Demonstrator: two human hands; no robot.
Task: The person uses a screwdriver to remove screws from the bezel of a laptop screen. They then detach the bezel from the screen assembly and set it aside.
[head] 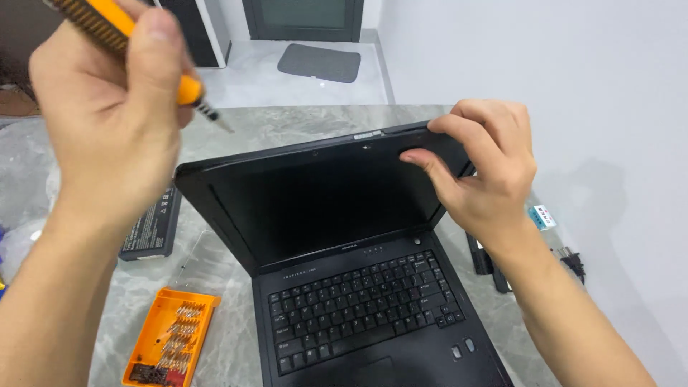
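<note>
Gripping an orange screwdriver [122, 36] at upper left, the left hand [107, 107] is raised, fingers closed. Right hand [480, 168] pinches the laptop [344, 287] screen's upper right corner, centre frame, on the table [287, 125].

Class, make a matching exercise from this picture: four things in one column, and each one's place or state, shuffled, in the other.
1. screwdriver
2. laptop
3. bit case
4. battery pack

a. lies left of the screen
b. lid gripped by right hand
c. held up in left hand
d. open on the table, orange

Pairs: 1-c, 2-b, 3-d, 4-a
</note>
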